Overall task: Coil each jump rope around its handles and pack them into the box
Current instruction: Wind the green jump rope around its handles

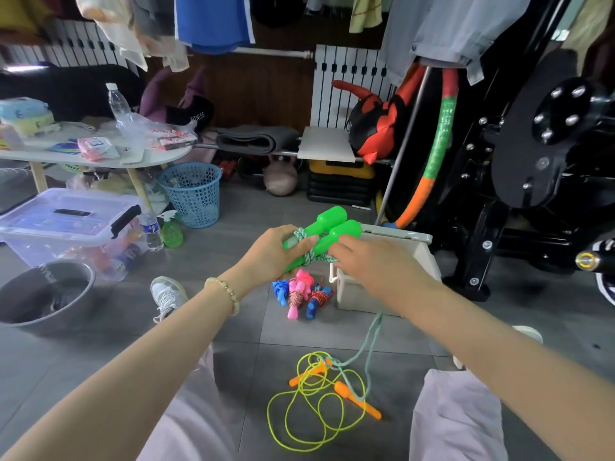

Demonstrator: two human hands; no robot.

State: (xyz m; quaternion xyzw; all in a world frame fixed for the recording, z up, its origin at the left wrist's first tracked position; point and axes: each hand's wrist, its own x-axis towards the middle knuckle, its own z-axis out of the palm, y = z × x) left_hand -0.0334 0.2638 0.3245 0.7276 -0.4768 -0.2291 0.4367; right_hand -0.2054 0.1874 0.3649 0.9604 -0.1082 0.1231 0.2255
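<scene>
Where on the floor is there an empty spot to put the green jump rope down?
Bare tiles lie between the blue basket and the beige box, and between the white sneaker and the coiled ropes. It is crowded beside the box, where those bundles lie, and between the knees, where the orange-handled rope sprawls.

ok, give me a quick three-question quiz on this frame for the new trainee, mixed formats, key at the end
1. True or false: the orange-handled rope lies uncoiled on the floor.
2. How many coiled ropes lie beside the box? A one, B three, C five.
3. Fill in: the left hand grips the two ___ handles while the right hand holds the cord.
Key: 1 true; 2 B; 3 green.
</scene>
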